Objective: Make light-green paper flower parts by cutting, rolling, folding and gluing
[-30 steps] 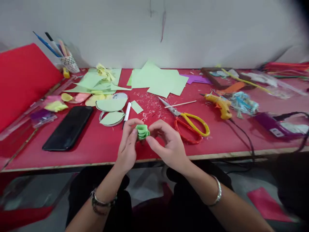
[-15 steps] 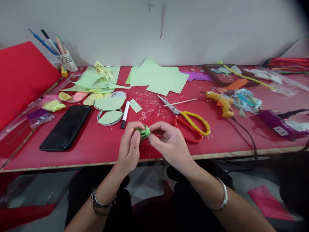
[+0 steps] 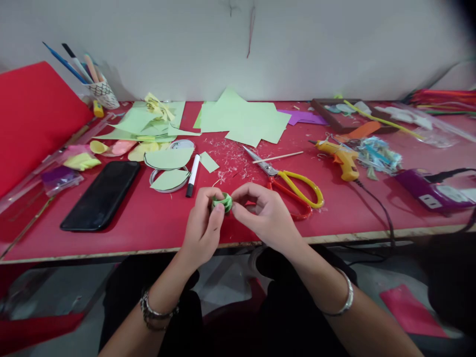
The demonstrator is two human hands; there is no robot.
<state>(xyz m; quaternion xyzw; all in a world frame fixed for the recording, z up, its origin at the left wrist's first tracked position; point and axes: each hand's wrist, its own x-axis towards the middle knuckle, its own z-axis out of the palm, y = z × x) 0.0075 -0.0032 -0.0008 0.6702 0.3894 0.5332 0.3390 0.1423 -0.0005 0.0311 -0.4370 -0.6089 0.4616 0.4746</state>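
Near the table's front edge I hold a small curled roll of green paper (image 3: 223, 202) between both hands. My left hand (image 3: 204, 223) grips it from the left, thumb and fingers closed around it. On its right side, the thumb and forefinger of my right hand (image 3: 264, 215) pinch its edge. Just beyond lie a black-and-white marker (image 3: 193, 176) and scissors (image 3: 286, 183) with one yellow and one red handle. Two leaf-shaped green paper pieces (image 3: 170, 179) rest on a roll of tape (image 3: 151, 178) left of the marker.
A black phone (image 3: 100, 196) lies at left. Pale green sheets (image 3: 245, 116) are stacked at the back. To the right are a yellow glue gun (image 3: 344, 161), its cord, and a purple power strip (image 3: 433, 191). A pen cup (image 3: 104, 94) stands back left.
My left thumb has shifted slightly right over the green paper roll, and my right fingers have moved a little. The roll stays in nearly the same spot.
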